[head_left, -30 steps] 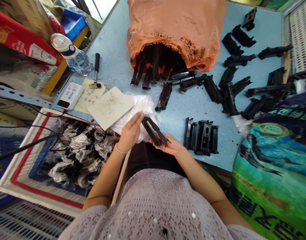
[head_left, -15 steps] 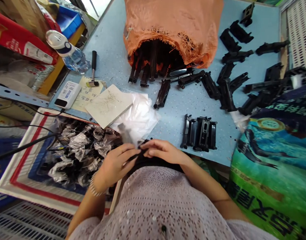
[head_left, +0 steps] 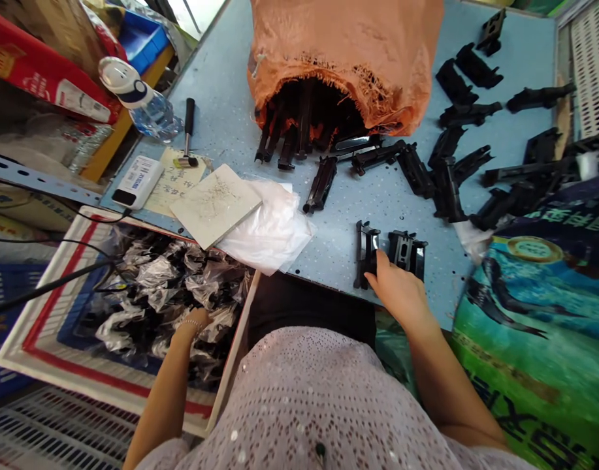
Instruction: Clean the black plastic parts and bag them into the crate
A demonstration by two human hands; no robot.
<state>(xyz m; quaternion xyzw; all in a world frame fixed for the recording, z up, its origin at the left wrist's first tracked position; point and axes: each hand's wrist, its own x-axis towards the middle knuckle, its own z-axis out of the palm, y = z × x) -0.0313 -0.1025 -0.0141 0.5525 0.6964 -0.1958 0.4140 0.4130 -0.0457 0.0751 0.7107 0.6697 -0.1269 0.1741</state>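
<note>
Black parts [head_left: 157,271] lie bagged, others [head_left: 321,184] bare; our right hand [head_left: 402,292] touches one, left hand [head_left: 200,318] is half-buried, grips unclear.

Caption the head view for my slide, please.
Right hand at black parts on the blue table, left hand in a crate of plastic-wrapped pieces.

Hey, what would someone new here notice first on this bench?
Probably the big orange sack at the far side, its frayed mouth open on black parts. Next, the green and blue printed bag at the right, and the basket of plastic-wrapped pieces at the left.
</note>
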